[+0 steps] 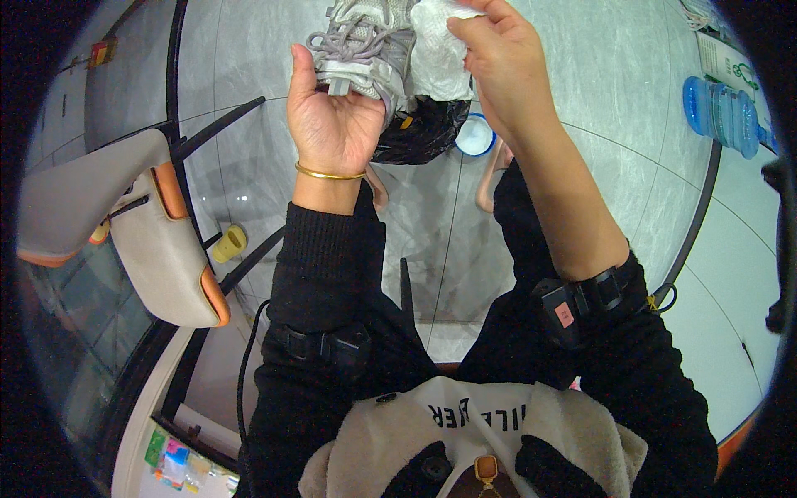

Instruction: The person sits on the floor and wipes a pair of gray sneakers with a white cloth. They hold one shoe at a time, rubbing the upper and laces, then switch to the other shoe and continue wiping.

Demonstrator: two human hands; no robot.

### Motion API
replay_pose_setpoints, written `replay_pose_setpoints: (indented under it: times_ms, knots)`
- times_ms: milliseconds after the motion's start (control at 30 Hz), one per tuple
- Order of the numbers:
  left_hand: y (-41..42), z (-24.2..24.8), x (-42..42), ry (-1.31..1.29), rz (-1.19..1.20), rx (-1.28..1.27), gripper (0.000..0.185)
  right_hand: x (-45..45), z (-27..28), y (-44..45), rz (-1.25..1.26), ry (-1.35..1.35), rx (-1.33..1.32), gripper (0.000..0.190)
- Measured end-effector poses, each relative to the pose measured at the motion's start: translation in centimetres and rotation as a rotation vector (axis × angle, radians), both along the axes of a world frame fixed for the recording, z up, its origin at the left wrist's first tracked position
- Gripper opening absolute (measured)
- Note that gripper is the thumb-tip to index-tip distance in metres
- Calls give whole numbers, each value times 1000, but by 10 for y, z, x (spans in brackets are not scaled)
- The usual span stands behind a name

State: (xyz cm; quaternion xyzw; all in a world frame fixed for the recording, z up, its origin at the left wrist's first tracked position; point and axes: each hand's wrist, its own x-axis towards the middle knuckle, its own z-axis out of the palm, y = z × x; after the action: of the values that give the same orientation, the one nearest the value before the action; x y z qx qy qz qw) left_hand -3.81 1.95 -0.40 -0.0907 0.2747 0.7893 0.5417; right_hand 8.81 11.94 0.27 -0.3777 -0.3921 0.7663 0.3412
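Observation:
A grey lace-up sneaker (367,46) is at the top of the view, its upper end cut off by the picture's edge. My left hand (336,124) holds it from below, palm up, with the fingers hidden under the shoe. A gold bangle circles that wrist. In my right hand (498,50), a crumpled white tissue or wipe (439,53) is pinched between thumb and fingers. The tissue hangs against the shoe's right side; whether it presses on the shoe cannot be seen. Beneath both is a black plastic bag (420,140), its contents hidden.
A round white container with a blue rim (476,135) stands on the tiled floor (598,99), near my right foot (492,180). To the left are a beige and orange chair (155,243) and a yellow clog-like object (229,243). A blue plastic water jug (720,116) lies far right.

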Motion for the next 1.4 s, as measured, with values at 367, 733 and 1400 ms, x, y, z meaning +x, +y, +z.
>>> replay_pose_setpoints:
  times_ms: [367, 733, 1400]
  knots:
    - [0, 0, 1, 13, 1, 7, 51, 0, 1, -1, 14, -93, 69, 29]
    - [0, -2, 1, 4, 1, -18, 49, -2, 1, -2, 33, -68, 44, 29]
    - [0, -4, 1, -30, 15, -29, 51, -3, 3, -3, 57, -56, -18, 28]
